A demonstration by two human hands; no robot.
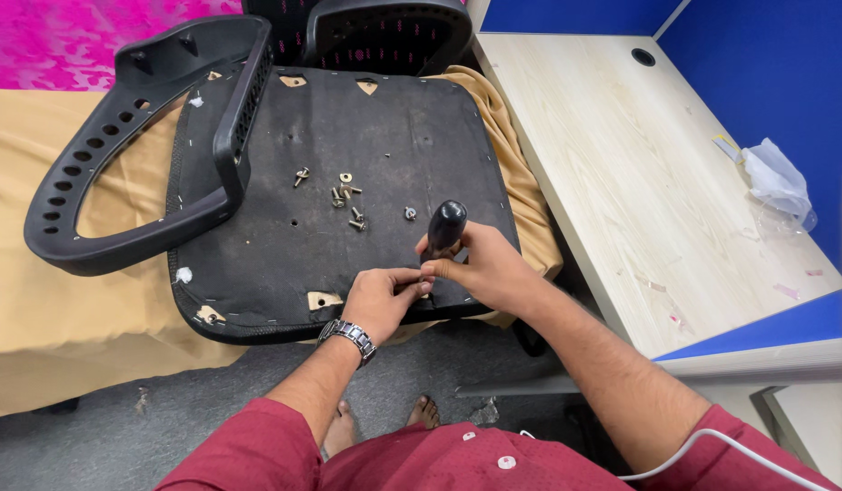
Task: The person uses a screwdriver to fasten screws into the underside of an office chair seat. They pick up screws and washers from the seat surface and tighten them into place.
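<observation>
An upturned black chair seat lies on a tan-covered surface. My right hand grips a screwdriver by its black handle, held upright over the seat's near edge. My left hand, with a metal watch on the wrist, pinches at the tool's tip; the tip and whatever is under it are hidden by the fingers. Several loose screws and washers lie scattered in the middle of the seat.
A black plastic armrest frame rests on the seat's left side. A black mesh chair back stands behind. A light wood desk with blue partitions is at the right, a clear plastic bag on it.
</observation>
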